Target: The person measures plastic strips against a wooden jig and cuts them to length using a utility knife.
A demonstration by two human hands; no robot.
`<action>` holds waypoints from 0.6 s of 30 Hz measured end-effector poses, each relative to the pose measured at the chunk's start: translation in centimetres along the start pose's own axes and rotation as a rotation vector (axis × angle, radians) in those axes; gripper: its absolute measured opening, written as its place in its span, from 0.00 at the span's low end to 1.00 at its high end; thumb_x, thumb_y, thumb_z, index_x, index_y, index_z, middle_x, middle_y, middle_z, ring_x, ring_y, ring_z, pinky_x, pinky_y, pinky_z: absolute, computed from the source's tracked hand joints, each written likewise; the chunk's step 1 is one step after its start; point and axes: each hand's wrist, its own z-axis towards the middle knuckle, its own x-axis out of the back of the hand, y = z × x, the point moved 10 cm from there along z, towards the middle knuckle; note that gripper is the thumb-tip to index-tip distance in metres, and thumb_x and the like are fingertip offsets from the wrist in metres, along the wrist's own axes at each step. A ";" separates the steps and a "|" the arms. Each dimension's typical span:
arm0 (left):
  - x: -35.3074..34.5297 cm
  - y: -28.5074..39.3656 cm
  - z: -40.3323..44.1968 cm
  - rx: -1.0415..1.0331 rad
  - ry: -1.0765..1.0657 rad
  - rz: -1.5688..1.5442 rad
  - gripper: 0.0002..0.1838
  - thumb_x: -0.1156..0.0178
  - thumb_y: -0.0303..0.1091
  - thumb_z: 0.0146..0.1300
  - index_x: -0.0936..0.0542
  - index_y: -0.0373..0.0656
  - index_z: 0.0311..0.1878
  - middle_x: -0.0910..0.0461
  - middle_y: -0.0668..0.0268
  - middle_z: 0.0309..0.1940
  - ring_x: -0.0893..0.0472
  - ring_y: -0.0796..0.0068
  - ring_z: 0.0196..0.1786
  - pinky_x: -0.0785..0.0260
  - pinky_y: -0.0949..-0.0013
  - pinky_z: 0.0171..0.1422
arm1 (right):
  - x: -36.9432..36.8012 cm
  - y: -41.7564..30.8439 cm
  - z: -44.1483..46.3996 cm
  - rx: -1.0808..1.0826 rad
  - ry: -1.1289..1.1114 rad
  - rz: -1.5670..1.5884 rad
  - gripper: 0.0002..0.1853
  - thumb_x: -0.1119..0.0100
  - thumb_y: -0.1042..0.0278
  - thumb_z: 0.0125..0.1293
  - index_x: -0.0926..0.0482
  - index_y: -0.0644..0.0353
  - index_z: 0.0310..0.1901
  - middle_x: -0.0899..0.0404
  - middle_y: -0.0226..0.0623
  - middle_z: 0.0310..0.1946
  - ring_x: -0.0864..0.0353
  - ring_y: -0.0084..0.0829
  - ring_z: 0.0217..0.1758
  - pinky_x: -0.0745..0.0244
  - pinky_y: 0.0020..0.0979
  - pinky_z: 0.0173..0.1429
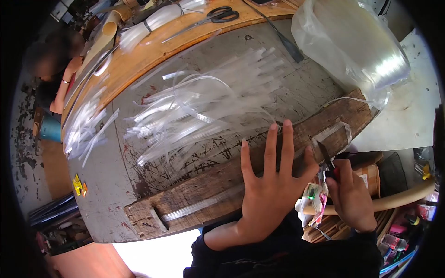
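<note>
A worn wooden board (185,194) lies along the near edge of the grey table. Clear plastic strips (199,209) run lengthwise on it, from a small metal stop (159,219) at its left end and under my left hand. My left hand (273,185) is pressed on the board with its fingers spread. In my right hand (350,194), at the board's right part, is a knife (326,155) with a dark blade and a red-black handle. The blade touches or nearly touches the strips there. Beyond the board lies a loose pile of cut clear strips (208,102).
A big roll of clear strip in plastic wrap (352,44) stands at the back right. Scissors (218,16) and a tied strip bundle (148,25) lie on the wooden ledge. More strips (88,127) lie at left. Another person's arm (65,85) shows at far left.
</note>
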 end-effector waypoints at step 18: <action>0.0 -0.1 0.0 -0.023 -0.040 0.013 0.11 0.44 0.37 0.53 0.27 0.60 0.41 0.28 0.62 0.51 0.27 0.68 0.49 0.39 0.53 0.52 | -0.7 -1.3 0.6 0.022 -0.081 -0.070 0.14 0.47 0.70 0.58 0.38 0.68 0.41 0.27 0.52 0.19 0.26 0.54 0.22 0.33 0.47 0.25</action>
